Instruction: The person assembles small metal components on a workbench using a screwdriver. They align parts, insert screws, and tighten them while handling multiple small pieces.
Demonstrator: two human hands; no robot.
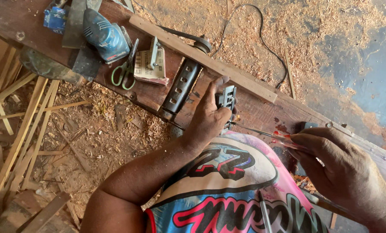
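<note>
My left hand (210, 116) grips a small grey metal part (226, 98) and holds it on the dark wooden workbench (262, 113). In my right hand (339, 168) is a screwdriver with a clear red handle (283, 140). Its thin shaft (249, 128) points left, and the tip sits at the lower edge of the metal part, beside my left thumb. My colourful shirt (227, 194) fills the bottom middle of the view.
On the bench lie a black perforated tool body (180, 86), a long wooden batten (201, 58), green-handled scissors (125, 71), a small box (152, 64) and a blue power sander (104, 36). A black cable (262, 39) runs over the sawdust floor. Wood offcuts (20, 125) lie on the left.
</note>
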